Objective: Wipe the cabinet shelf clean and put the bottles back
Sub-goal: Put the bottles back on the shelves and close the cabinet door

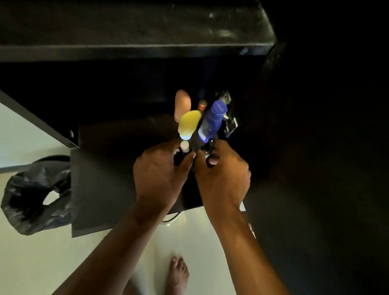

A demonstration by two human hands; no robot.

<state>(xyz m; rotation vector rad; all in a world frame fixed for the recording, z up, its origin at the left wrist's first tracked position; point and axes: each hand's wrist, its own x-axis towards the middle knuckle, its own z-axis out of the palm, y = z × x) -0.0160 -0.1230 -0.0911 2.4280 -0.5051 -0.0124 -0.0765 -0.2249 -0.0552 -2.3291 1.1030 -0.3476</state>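
The left hand (162, 170) and right hand (221, 172) are meeting in front of the dark cabinet (127, 39), both curling closed around a cluster of bottles. A yellow bottle (189, 123) is sticking up just above the left hand, a blue bottle (210, 123) just above the right hand, and a pink bottle (182, 104) beyond them.

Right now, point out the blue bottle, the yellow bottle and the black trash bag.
blue bottle (212, 119): head view, upper body.
yellow bottle (188, 123): head view, mid body.
black trash bag (34, 201): head view, crumpled side.
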